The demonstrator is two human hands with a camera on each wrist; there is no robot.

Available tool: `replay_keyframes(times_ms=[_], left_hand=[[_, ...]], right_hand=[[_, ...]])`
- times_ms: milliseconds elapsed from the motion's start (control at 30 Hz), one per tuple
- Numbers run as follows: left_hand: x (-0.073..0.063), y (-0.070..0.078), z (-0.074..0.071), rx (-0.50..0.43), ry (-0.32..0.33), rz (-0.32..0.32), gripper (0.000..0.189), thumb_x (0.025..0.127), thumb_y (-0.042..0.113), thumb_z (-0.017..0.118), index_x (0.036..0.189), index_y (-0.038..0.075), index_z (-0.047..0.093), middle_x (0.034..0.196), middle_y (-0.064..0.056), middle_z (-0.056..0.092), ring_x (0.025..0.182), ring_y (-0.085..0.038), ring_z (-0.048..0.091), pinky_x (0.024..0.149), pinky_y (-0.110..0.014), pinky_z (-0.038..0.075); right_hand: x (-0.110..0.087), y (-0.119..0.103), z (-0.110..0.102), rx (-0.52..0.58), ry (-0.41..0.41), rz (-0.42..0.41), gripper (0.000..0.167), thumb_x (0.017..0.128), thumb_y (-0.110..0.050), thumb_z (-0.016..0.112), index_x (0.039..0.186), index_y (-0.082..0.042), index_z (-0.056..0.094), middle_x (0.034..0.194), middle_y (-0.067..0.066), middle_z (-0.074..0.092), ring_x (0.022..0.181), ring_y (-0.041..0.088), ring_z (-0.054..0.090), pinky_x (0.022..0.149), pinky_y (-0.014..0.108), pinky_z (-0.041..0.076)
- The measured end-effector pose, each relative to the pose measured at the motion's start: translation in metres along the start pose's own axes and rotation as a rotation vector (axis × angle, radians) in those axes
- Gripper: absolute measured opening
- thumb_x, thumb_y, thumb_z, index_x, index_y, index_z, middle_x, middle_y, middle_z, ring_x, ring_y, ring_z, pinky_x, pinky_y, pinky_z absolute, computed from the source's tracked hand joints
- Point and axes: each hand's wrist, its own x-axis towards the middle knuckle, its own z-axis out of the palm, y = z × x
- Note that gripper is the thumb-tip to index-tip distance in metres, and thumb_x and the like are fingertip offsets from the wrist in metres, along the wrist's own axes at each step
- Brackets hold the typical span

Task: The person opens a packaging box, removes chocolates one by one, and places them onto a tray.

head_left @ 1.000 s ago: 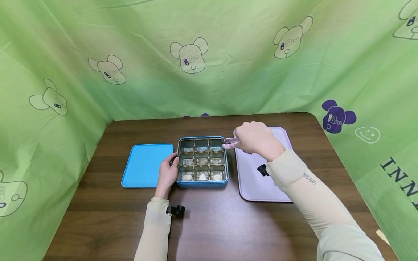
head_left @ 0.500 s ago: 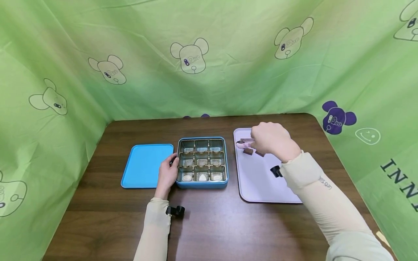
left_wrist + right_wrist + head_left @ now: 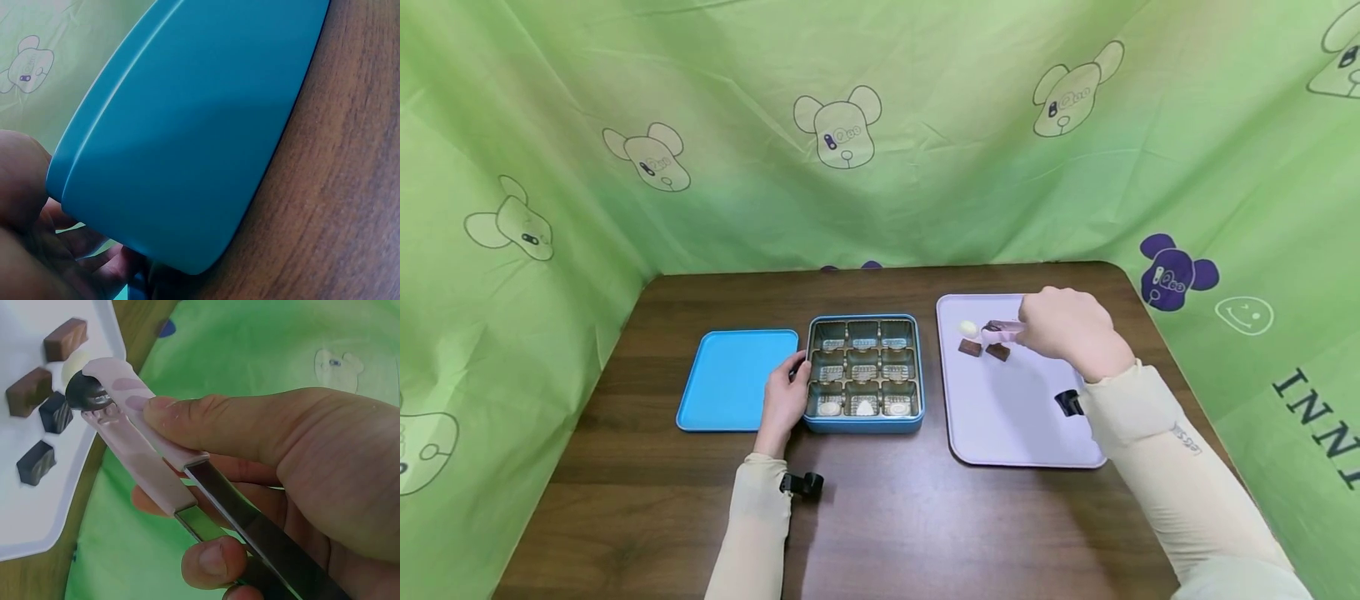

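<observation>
My left hand (image 3: 786, 400) holds the left side of a blue box (image 3: 865, 426), its thumb at the rim (image 3: 94, 119) and fingers lower down. Inside is a gold insert with several compartments; pale chocolates (image 3: 865, 407) lie in the front row. Over the lilac tray (image 3: 1022, 433), my right hand (image 3: 1067, 325) grips pink-tipped metal tongs (image 3: 140, 459). A dark round chocolate (image 3: 86, 391) shows between their tips in the right wrist view. Just below on the tray lie brown rectangular chocolates (image 3: 970, 347), and a white one (image 3: 967, 329) sits left of the tips.
A flat blue lid (image 3: 737, 382) lies left of the box on the dark wooden table (image 3: 887, 517). Green printed cloth (image 3: 842, 208) hangs behind and at both sides. In the right wrist view, several chocolates (image 3: 36, 462) are spread on the tray.
My right hand with the tongs has moved right, from the box's back right corner to over the tray, uncovering the white and brown chocolates. My left hand stays on the box.
</observation>
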Motion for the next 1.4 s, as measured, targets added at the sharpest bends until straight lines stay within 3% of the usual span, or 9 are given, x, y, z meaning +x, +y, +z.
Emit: replay_keyframes(times_ms=[467,667,867,1100,1400], left_hand=[[0.001,0.001,-0.001,0.01,0.005,-0.001,0.039,0.107,0.019,0.052,0.141,0.002,0.057,0.132,-0.021,0.062,0.109,-0.032,0.062,0.088,-0.048,0.051],[0.001,0.0,-0.002,0.005,0.001,0.002,0.039,0.107,0.019,0.052,0.141,0.002,0.057,0.132,-0.022,0.061,0.109,-0.033,0.061,0.087,-0.048,0.051],[0.002,0.0,-0.001,0.013,0.003,0.006,0.04,0.107,0.019,0.051,0.142,0.001,0.057,0.132,-0.022,0.061,0.109,-0.033,0.061,0.087,-0.047,0.052],[0.001,0.0,-0.001,-0.001,-0.001,-0.011,0.039,0.107,0.019,0.052,0.142,0.002,0.057,0.134,-0.021,0.06,0.113,-0.033,0.061,0.09,-0.048,0.051],[0.001,0.0,0.0,0.002,0.008,-0.014,0.039,0.107,0.019,0.052,0.142,0.003,0.057,0.133,-0.021,0.061,0.113,-0.033,0.061,0.09,-0.048,0.051]], right_hand=[[-0.011,0.031,0.009,0.04,-0.025,0.046,0.035,0.09,-0.049,0.069,0.088,-0.015,0.077,0.075,0.006,0.06,0.066,0.028,0.053,0.05,0.047,0.041],[-0.013,0.041,0.017,0.038,-0.033,0.056,0.038,0.088,-0.052,0.071,0.085,-0.015,0.076,0.075,0.006,0.06,0.066,0.028,0.053,0.05,0.049,0.043],[-0.013,0.044,0.022,0.033,-0.034,0.056,0.042,0.087,-0.056,0.071,0.082,-0.014,0.074,0.075,0.006,0.06,0.065,0.028,0.053,0.05,0.051,0.043],[-0.013,0.045,0.027,0.047,-0.076,0.066,0.031,0.089,-0.042,0.072,0.083,-0.012,0.072,0.074,0.006,0.058,0.066,0.028,0.052,0.051,0.048,0.042],[-0.012,0.046,0.032,0.054,-0.08,0.076,0.034,0.091,-0.046,0.071,0.082,-0.012,0.071,0.072,0.006,0.056,0.066,0.027,0.051,0.051,0.045,0.04]])
